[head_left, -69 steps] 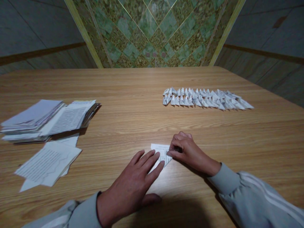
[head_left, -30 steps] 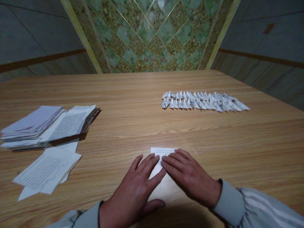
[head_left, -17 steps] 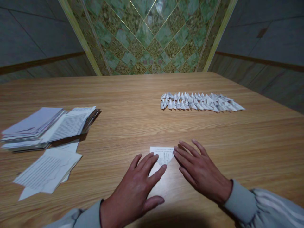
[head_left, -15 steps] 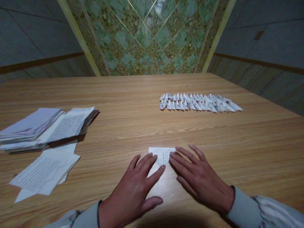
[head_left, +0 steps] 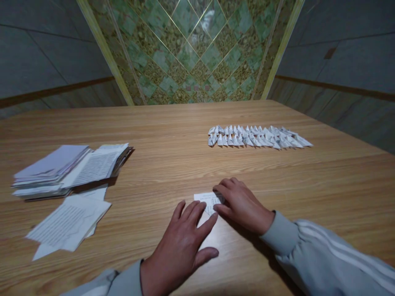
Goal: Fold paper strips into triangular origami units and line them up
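A small folded sheet of printed paper (head_left: 203, 197) lies flat on the table in front of me, its right part covered by my right hand. My left hand (head_left: 182, 238) is open, fingers spread and thumb apart, with the fingertips at the paper's left and lower edge. Over the right end, my right hand (head_left: 245, 205) is curled, its thumb at the lower edge and fingers at the upper edge, closed on the paper. The fingertips of that hand are partly hidden.
Two rows of folded paper pieces (head_left: 259, 137) stand at the far right of the wooden table (head_left: 160, 139). To the left lies a stack of papers (head_left: 52, 162), with loose printed sheets (head_left: 70, 218) in front of it. A tiled wall (head_left: 197, 53) rises behind the table.
My right hand has moved up and inward, turning from lying flat with fingers stretched to curling at the paper's right end. My left hand stays beside the paper. The view has shifted slightly.
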`<control>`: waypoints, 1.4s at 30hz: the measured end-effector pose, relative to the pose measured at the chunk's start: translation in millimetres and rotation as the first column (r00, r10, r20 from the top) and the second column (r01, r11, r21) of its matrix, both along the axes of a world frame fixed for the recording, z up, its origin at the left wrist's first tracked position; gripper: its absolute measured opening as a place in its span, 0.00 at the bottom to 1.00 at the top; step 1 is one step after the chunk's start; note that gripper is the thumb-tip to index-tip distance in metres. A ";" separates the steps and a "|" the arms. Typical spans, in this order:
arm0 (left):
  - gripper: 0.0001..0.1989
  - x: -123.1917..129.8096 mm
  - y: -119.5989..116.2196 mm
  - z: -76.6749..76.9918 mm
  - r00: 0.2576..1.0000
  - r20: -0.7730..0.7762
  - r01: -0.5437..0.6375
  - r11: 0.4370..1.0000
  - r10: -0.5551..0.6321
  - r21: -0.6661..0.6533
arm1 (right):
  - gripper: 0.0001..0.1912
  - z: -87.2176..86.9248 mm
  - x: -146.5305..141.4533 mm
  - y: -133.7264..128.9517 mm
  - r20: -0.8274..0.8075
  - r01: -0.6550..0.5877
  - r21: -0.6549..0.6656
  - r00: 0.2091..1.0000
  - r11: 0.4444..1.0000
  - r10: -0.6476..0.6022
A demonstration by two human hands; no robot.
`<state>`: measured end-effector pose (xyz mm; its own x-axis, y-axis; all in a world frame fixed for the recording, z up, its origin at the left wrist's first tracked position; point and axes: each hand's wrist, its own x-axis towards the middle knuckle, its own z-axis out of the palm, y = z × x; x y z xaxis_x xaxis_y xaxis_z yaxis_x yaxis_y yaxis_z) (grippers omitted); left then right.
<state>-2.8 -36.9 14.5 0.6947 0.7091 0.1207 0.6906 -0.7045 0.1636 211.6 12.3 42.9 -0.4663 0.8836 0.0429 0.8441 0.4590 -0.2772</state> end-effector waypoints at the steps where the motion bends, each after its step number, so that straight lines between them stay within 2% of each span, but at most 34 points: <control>1: 0.33 1.4 0.3 1.1 1.000 0.009 -0.013 1.000 0.013 -0.010 | 0.13 0.4 -6.0 2.9 0.030 0.026 -0.022 0.999 0.999 -0.025; 4: 0.27 3.0 1.3 2.1 0.998 0.053 -0.030 0.999 0.032 -0.037 | 0.17 1.0 -14.5 8.6 0.026 0.065 -0.109 0.998 0.992 -0.063; 8: 0.22 -0.5 2.8 -1.7 0.988 0.154 -0.019 0.995 0.033 -0.095 | 0.12 -1.6 -11.8 12.7 -0.052 0.053 -0.154 0.997 0.987 -0.061; 10: 0.22 -4.0 6.1 -4.1 0.964 0.260 -0.021 0.991 0.055 -0.134 | 0.10 -4.8 -9.5 14.7 -0.166 0.043 -0.162 0.984 0.986 -0.070; 12: 0.23 -6.7 13.1 -5.2 0.900 0.412 -0.072 0.980 0.143 -0.183 | 0.09 -8.2 -7.4 17.4 -0.325 0.013 -0.197 0.942 0.980 -0.078; 13: 0.23 -7.1 17.8 -5.0 0.840 0.498 -0.115 0.968 0.214 -0.221 | 0.09 -9.5 -6.3 18.9 -0.384 -0.008 -0.215 0.920 0.977 -0.078; 14: 0.24 -6.5 23.0 -4.0 0.748 0.593 -0.163 0.948 0.299 -0.272 | 0.09 -10.6 -5.3 20.4 -0.435 -0.024 -0.232 0.897 0.972 -0.081; 15: 0.25 -4.7 28.2 -2.5 0.632 0.674 -0.184 0.920 0.381 -0.347 | 0.08 -11.4 -4.3 21.7 -0.492 -0.033 -0.246 0.866 0.969 -0.095; 16: 0.27 -1.6 33.2 -0.6 0.504 0.732 -0.158 0.882 0.459 -0.444 | 0.08 -12.0 -3.3 22.6 -0.560 -0.036 -0.261 0.819 0.965 -0.121; 17: 0.27 2.6 37.4 1.4 0.389 0.752 -0.060 0.830 0.531 -0.555 | 0.08 -12.5 -2.4 22.9 -0.641 -0.038 -0.280 0.751 0.959 -0.157; 18: 0.26 7.8 40.7 3.4 0.349 0.722 0.086 0.746 0.598 -0.660 | 0.10 -13.0 -1.5 22.6 -0.714 -0.048 -0.306 0.672 0.951 -0.196; 19: 0.23 13.6 43.0 5.0 0.351 0.675 0.211 0.648 0.649 -0.732 | 0.11 -13.4 -0.8 21.7 -0.768 -0.066 -0.336 0.596 0.939 -0.233; 20: 0.21 19.6 44.4 6.1 0.354 0.641 0.285 0.574 0.681 -0.767 | 0.12 -13.7 0.0 20.3 -0.797 -0.087 -0.366 0.543 0.927 -0.264; 21: 0.20 25.1 45.0 6.5 0.347 0.616 0.314 0.531 0.708 -0.787 | 0.13 -13.7 0.9 18.5 -0.804 -0.100 -0.388 0.524 0.916 -0.283; 22: 0.19 30.0 45.0 6.4 0.329 0.602 0.326 0.511 0.727 -0.795 | 0.12 -13.4 1.9 16.6 -0.798 -0.097 -0.398 0.527 0.912 -0.292; 24: 0.18 36.4 44.5 4.8 0.287 0.585 0.317 0.501 0.759 -0.805 | 0.09 -11.5 4.4 12.9 -0.767 -0.026 -0.346 0.583 0.938 -0.267; 25: 0.17 37.8 44.2 3.8 0.270 0.577 0.310 0.498 0.771 -0.810 | 0.07 -9.9 5.7 11.1 -0.740 0.038 -0.266 0.632 0.963 -0.230; 27: 0.16 37.6 44.0 1.6 0.248 0.559 0.291 0.490 0.791 -0.822 | 0.03 -6.1 7.7 7.8 -0.655 0.150 -0.027 0.744 0.988 -0.131; 30: 0.15 34.0 44.2 -1.9 0.220 0.547 0.272 0.487 0.808 -0.830 | 0.03 -0.2 7.5 2.3 -0.493 0.176 0.293 0.870 0.940 -0.009; 33: 0.15 32.0 44.3 -6.0 0.189 0.534 0.267 0.480 0.824 -0.835 | 0.05 4.0 4.6 -2.9 -0.358 0.132 0.450 0.933 0.883 0.043; 36: 0.14 32.3 44.1 -9.2 0.172 0.519 0.260 0.470 0.837 -0.844 | 0.06 4.5 2.3 -5.0 -0.322 0.128 0.482 0.946 0.867 0.039; 42: 0.13 32.4 43.2 -8.1 0.204 0.563 0.235 0.518 0.801 -0.822 | 0.12 -4.4 2.1 -1.5 -0.481 0.224 0.395 0.877 0.891 -0.008</control>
